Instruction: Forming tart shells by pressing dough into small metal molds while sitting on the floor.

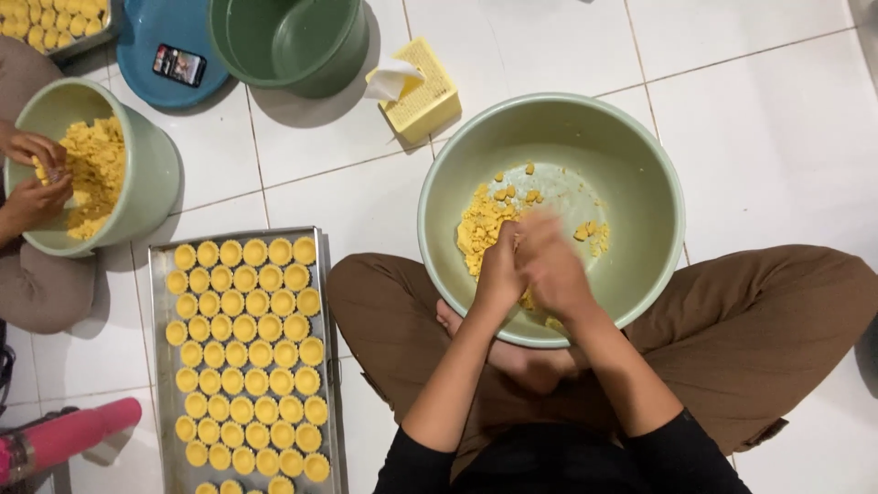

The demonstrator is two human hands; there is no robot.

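- The left hand (pixel 498 270) and the right hand (pixel 551 265) are pressed together palm to palm over the near side of the large pale green bowl (pixel 631 146); both are motion-blurred, and whatever sits between the palms is hidden, so I cannot tell if they hold anything.
- Loose yellow dough (pixel 482 229) lies in the bowl's bottom just left of the hands, with a few crumbs (pixel 590 233) scattered to their right; the far half of the bowl is bare.
- The bowl's near rim rests over the person's crossed legs in brown trousers (pixel 759 329).
- White tiled floor (pixel 750 101) spreads open to the right of and beyond the bowl.
- One metal baking tray (pixel 157 366) lies left of the knee, its edge just beside it, filled with rows of five round yellow pastries (pixel 245 329); the lowest rows run out of view.
- A second person's two hands (pixel 35 174) work dough in a smaller green bowl (pixel 151 174) at far left.
- Beyond it: one empty dark green bowl (pixel 283 41), one blue lid (pixel 151 37) with one phone (pixel 178 64) on it, one yellow tissue box (pixel 422 91), and the corner of another filled tray (pixel 55 23).
- One pink cylinder (pixel 69 437) lies at bottom left.
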